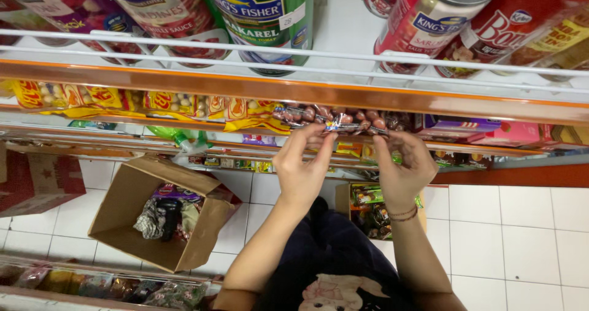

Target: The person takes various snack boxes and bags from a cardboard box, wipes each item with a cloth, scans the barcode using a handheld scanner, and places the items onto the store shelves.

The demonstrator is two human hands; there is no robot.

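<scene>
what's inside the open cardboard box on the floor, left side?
The cardboard box holds a loose heap of crumpled snack packets, dark, silver and purple. Whatever lies under the heap, and the box's bottom, is hidden.

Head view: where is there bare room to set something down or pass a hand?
Bare patches: the white floor tiles right of the small box, and the tiles between it and the open cardboard box. On the top shelf, a gap lies between the green can and red can. Crowded: the snack shelf where the left hand and right hand hold a packet strip.
</scene>
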